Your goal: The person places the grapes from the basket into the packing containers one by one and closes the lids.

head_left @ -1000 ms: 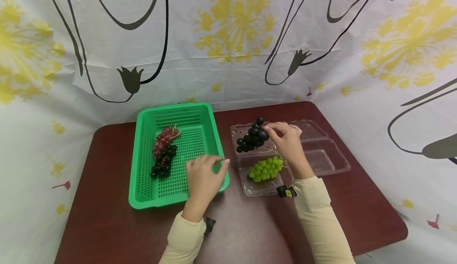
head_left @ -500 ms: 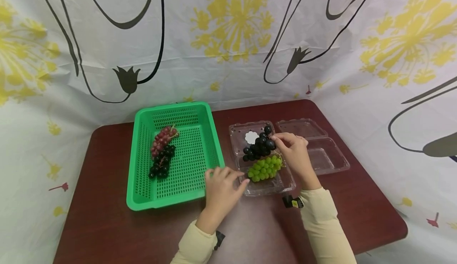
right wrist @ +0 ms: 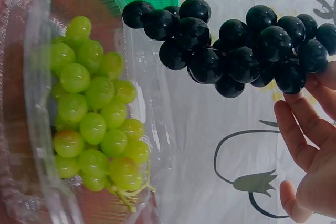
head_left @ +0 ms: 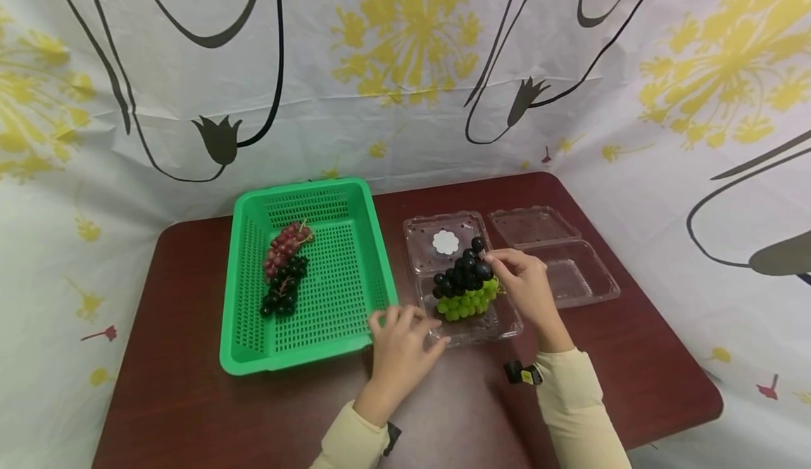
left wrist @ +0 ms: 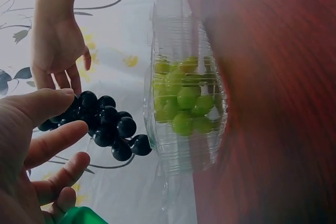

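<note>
My right hand point(head_left: 523, 283) pinches a bunch of black grapes point(head_left: 464, 272) at its stem end. In the right wrist view the black grapes point(right wrist: 231, 48) hang apart from the green grapes point(right wrist: 94, 108). That green bunch point(head_left: 467, 303) lies in the base of a clear plastic clamshell box point(head_left: 507, 324), its lid laid back with a white scalloped label point(head_left: 445, 242). My left hand point(head_left: 402, 349), fingers spread and bent, is at the box's near left corner, beside the basket rim. It holds nothing; its fingers overlap the black grapes point(left wrist: 107, 121) in the left wrist view.
A green plastic basket point(head_left: 374, 244) stands on the left of the dark red table point(head_left: 190, 398). In it lie a red grape bunch point(head_left: 286, 247) and another black bunch point(head_left: 284, 287). A second clear box point(head_left: 573, 275) lies open on the right.
My right hand has brought the black grapes rightward and down from over the lid to above the green bunch. My left hand has moved right, from over the basket to the box's corner.
</note>
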Demonstrator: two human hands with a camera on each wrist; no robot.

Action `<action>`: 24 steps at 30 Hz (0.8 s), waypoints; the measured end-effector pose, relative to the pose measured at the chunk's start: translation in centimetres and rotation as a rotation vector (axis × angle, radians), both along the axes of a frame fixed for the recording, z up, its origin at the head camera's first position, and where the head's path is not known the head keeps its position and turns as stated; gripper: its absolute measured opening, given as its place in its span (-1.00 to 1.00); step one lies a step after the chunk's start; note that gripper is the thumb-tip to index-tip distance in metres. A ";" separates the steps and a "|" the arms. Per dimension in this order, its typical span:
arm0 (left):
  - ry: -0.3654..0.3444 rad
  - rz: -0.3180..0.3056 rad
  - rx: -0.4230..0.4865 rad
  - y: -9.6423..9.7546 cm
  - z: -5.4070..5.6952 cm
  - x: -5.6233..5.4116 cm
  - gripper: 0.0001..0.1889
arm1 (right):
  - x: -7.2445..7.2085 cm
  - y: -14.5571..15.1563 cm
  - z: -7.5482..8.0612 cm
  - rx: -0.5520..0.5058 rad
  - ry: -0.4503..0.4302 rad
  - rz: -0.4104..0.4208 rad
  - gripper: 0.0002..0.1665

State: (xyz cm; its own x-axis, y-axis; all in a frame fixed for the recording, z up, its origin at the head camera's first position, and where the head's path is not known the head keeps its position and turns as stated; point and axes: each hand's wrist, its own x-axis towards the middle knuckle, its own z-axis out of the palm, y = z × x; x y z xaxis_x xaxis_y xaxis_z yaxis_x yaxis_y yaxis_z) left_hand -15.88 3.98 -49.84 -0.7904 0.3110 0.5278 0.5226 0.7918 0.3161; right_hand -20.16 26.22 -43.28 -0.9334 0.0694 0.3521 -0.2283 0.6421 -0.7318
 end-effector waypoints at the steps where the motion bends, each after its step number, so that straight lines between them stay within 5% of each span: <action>1: 0.001 0.000 -0.007 0.0 -0.1 0.1 -0.72 | 0.1 0.0 -0.1 -0.012 -0.007 0.002 -0.78; 24: 0.144 0.031 -0.218 0.0 -2.0 0.3 -0.73 | 1.6 0.3 -3.2 -0.285 -0.135 -0.003 -0.80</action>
